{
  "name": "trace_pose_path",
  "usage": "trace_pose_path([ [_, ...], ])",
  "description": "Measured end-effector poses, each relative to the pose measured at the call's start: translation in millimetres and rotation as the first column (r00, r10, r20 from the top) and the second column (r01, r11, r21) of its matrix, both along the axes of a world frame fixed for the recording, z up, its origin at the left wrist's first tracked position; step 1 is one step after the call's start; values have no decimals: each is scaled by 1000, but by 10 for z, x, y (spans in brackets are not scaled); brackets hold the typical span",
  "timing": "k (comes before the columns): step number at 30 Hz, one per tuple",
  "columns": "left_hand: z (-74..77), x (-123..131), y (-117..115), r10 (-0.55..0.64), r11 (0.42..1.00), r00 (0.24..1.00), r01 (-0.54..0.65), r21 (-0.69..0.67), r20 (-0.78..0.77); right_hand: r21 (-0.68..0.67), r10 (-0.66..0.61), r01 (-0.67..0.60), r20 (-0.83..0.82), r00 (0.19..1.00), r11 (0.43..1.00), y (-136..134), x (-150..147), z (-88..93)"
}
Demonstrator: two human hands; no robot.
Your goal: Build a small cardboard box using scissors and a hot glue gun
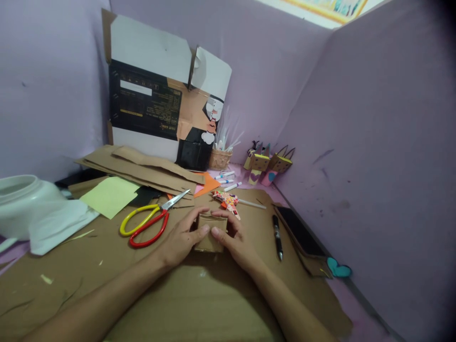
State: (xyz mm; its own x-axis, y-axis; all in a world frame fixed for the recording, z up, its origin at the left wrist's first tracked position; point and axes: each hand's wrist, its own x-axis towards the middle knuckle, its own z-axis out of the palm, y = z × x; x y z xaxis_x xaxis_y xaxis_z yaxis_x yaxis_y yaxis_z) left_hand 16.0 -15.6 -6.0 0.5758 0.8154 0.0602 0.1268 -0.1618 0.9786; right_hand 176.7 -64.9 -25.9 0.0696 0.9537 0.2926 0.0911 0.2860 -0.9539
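A small brown cardboard box (pixel 211 232) rests on the brown cardboard sheet (pixel 199 294) that covers the table. My left hand (pixel 181 240) grips its left side, fingers curled over the top edge and thumb pressed on the front. My right hand (pixel 235 242) grips its right side the same way, thumb meeting the left thumb at the middle. Red and yellow handled scissors (pixel 149 221) lie just left of my left hand. A black pen (pixel 277 236) lies right of my right hand.
A patterned paper piece (pixel 226 200) and markers (pixel 228 179) lie behind the box. A printed carton (pixel 160 109) leans on the back wall, stacked cardboard (pixel 142 168) before it. A dark phone (pixel 298 230), small cardboard figures (pixel 269 164), a white jar (pixel 21 199) and green paper (pixel 109 194) are around.
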Motion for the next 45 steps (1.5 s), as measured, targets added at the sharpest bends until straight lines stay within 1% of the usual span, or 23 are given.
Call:
trace_pose_path([
  [2, 5, 4, -4, 5, 1000, 1000, -5, -20, 14, -18, 22, -23, -39, 999, 1000, -7, -12, 5],
  [5, 18, 8, -17, 24, 997, 998, -20, -75, 54, -88, 49, -57, -99, 994, 994, -16, -23, 11],
  [8, 23, 10, -31, 46, 995, 996, -38, -95, 79, -129, 28, -40, -94, 995, 991, -15, -11, 11],
  [13, -8, 9, -46, 69, 997, 998, -69, -30, -7, -90, -36, 32, -44, 998, 995, 3, 32, 32],
  [17, -19, 17, -76, 62, 998, 996, -62, 0, -62, -99, -63, 59, -39, 997, 993, -7, 32, 65],
  [20, 0, 28, -110, 34, 999, 997, -33, 15, -74, -79, -51, 49, -25, 998, 996, -33, 21, 99],
  [23, 34, 30, -142, 34, 996, 993, -24, 92, -112, -33, -38, 38, 6, 999, 999, -55, 31, 133],
  [26, 73, 20, -167, 16, 991, 991, 3, 137, -131, 3, -18, 18, -8, 1000, 1000, -66, 71, 157],
  [30, 101, 7, -196, -1, 986, 987, 28, 166, -161, -24, -6, 5, -41, 999, 1000, -73, 106, 177],
  [33, 76, 4, -196, -2, 984, 984, 34, 177, -178, -60, -12, 9, -62, 998, 998, -77, 90, 184],
  [35, 45, 4, -177, -14, 988, 988, 37, 151, -151, -79, -35, 29, -70, 997, 996, -78, 70, 179],
  [38, 10, 9, -129, -17, 1000, 1000, 17, -5, -14, -92, -71, 61, -115, 991, 994, -79, 39, 152],
  [40, -2, 20, -100, 33, 993, 995, -22, -113, 93, -118, -62, 38, -208, 976, 992, -76, 16, 124],
  [41, -8, 30, -91, 68, 989, 990, -50, -142, 125, -136, -45, 9, -259, 965, 991, -74, 4, 109],
  [43, -25, 57, -83, 131, 983, 981, -110, -149, 144, -177, 5, -64, -321, 947, 982, -66, -19, 84],
  [45, -38, 78, -77, 149, 983, 983, -135, -124, 110, -205, 19, -89, -320, 947, 975, -57, -28, 72],
])
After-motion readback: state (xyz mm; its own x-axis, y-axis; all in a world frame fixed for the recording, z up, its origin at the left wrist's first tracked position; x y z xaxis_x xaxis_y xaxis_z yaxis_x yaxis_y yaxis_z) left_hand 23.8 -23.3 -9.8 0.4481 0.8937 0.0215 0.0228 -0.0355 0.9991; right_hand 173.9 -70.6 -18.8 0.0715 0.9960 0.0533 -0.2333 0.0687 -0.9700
